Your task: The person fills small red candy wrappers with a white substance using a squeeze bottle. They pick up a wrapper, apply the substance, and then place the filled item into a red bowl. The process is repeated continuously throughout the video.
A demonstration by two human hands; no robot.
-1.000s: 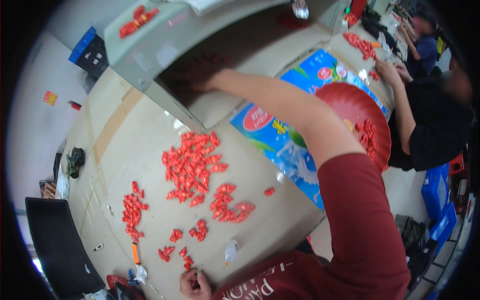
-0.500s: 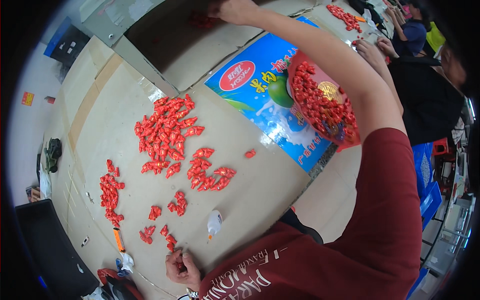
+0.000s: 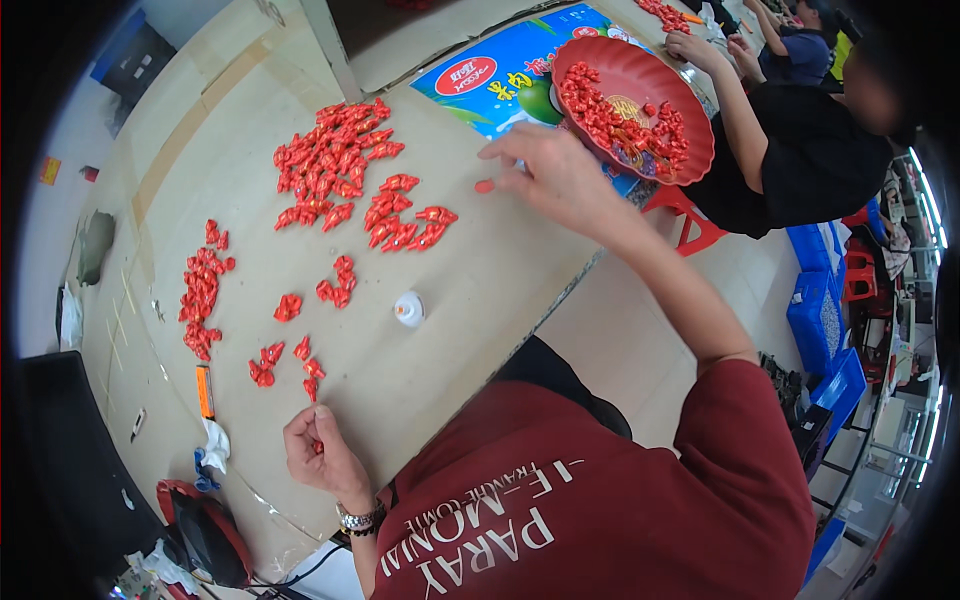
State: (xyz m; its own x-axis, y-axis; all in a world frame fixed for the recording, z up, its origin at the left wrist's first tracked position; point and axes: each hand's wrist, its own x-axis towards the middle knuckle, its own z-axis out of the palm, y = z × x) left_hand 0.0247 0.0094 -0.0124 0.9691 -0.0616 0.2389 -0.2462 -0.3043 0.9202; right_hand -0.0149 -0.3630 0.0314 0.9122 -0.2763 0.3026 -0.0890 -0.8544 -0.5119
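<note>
My left hand [image 3: 322,452], low on the near side of the table, is closed around a small red plastic piece that shows between the fingers. Just beyond its fingertips lie a few red figure-like pieces [image 3: 309,370]. Over the table at the right, my right hand [image 3: 550,172] has thumb and forefinger apart, with nothing visible between them. Close to its fingertips is a single small red piece [image 3: 485,186]. A white squeeze bottle [image 3: 409,309] with an orange tip stands between the hands. More red pieces form a large pile [image 3: 330,155] and a smaller cluster [image 3: 203,290].
Right of my right hand, a red scalloped bowl [image 3: 690,110] holds many red parts on a blue printed sheet [image 3: 500,60]. A person in black [image 3: 800,160] sits beyond it. An orange cutter [image 3: 205,390] lies at the left, above a black-and-red bag [image 3: 205,535].
My right hand has come back from the box-like opening at the far side to beside the single red piece. The view has shifted; my left hand keeps its closed hold.
</note>
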